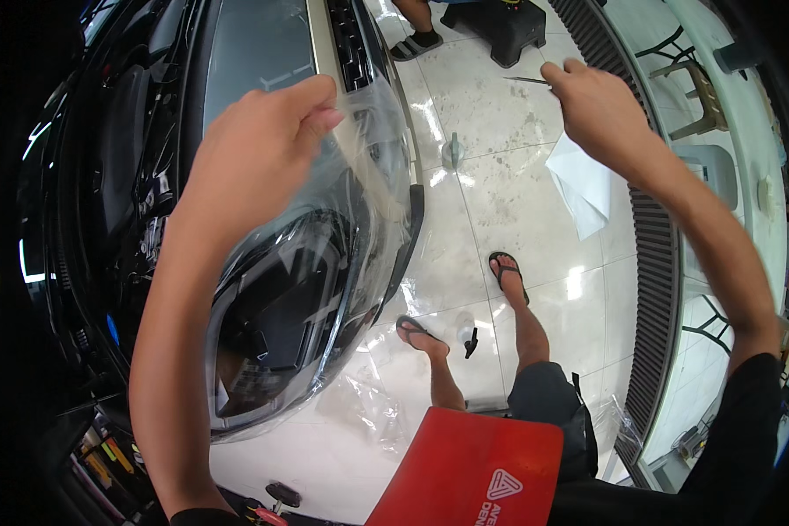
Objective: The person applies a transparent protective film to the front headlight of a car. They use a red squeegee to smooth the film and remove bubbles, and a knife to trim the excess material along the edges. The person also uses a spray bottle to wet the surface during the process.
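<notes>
A sheet of clear film [381, 140] drapes over the front corner of a car, covering the headlight [280, 298] and part of the bumper. My left hand [263, 158] is closed in a pinch at the film's upper part, beside the grille [351, 44]. The film shows wrinkles and reflections around the headlight. To the right, raised over the floor and apart from the car, my right hand [596, 110] is closed around a thin, pointed tool [528, 81]. Its tip points left; the fingers hide the rest, so its exact kind is unclear.
A red pouch [473, 465] hangs at my front. On the tiled floor are a white sheet [580, 188], a spray bottle [469, 337], a greenish bottle [452, 151] and crumpled clear film [373, 412]. Another person's sandalled foot [416, 44] and a black stool [500, 31] are ahead.
</notes>
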`<move>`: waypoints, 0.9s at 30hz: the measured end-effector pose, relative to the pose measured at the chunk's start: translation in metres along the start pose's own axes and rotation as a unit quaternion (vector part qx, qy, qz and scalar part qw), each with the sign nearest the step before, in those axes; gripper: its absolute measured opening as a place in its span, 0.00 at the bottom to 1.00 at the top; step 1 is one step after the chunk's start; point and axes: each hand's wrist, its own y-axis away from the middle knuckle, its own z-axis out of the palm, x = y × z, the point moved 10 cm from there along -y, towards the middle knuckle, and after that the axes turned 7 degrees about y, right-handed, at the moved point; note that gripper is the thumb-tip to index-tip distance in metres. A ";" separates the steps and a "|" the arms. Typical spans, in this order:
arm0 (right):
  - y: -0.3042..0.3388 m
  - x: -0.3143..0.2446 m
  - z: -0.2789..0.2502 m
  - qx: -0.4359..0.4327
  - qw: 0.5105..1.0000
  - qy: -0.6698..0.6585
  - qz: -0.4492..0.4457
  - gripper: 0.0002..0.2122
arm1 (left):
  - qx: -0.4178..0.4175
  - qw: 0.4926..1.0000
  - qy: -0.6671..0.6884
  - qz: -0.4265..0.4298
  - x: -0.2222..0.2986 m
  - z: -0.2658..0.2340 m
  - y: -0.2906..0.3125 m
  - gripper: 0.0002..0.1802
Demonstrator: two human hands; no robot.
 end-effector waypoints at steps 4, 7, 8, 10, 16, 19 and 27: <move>0.009 -0.006 0.028 0.031 0.912 -0.372 0.168 0.11 | 0.005 0.999 0.017 0.028 0.004 -0.006 -0.018 0.10; 0.012 -0.071 0.099 0.065 0.596 -0.757 0.260 0.12 | -0.045 0.999 -0.003 0.025 0.015 0.004 -0.028 0.08; 0.001 -0.109 0.100 0.052 0.557 -0.793 0.240 0.15 | -0.071 0.997 -0.020 0.022 0.016 0.008 -0.030 0.08; -0.022 -0.160 0.096 0.025 0.504 -0.841 0.196 0.18 | -0.012 0.998 0.035 0.045 0.006 -0.005 -0.033 0.10; -0.046 -0.183 0.112 0.016 0.597 -0.781 0.183 0.10 | 0.069 0.991 0.077 -0.089 -0.058 -0.036 -0.021 0.12; -0.045 -0.183 0.121 0.007 0.621 -0.756 0.207 0.07 | 0.136 0.967 0.106 -0.187 -0.093 -0.043 -0.006 0.14; -0.045 -0.186 0.127 -0.021 0.576 -0.793 0.199 0.05 | 0.258 0.905 0.245 -0.236 -0.114 -0.048 0.010 0.13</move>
